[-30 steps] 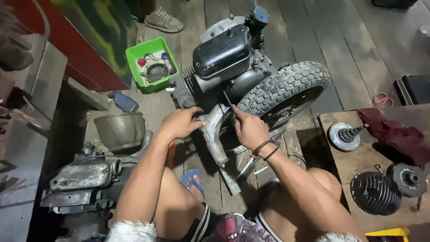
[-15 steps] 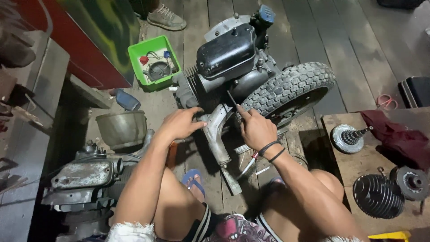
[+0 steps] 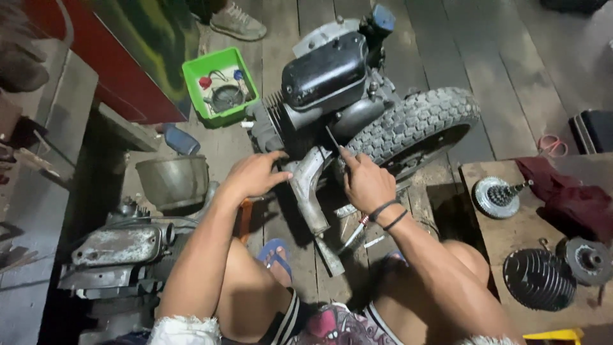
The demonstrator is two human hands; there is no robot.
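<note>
Wooden plank floor (image 3: 511, 38), engine (image 3: 329, 83) at twelve o'clock. Left hand (image 3: 252, 176) rests released on exhaust pipe (image 3: 310, 191). Right hand (image 3: 365, 182) pinches thin tool (image 3: 332, 139).

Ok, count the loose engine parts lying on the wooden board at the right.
3: a toothed gear on a shaft at the board's far left, a finned black cylinder nearer, and a round hub beside it. The dark red rag may hide more.

Glossy black metal engine cover (image 3: 324, 76); dull, scuffed metal exhaust pipe (image 3: 311, 191); knobbly matt rubber tyre (image 3: 415, 124); rough wooden floor (image 3: 504, 70); shiny green plastic tray (image 3: 191, 80).
</note>
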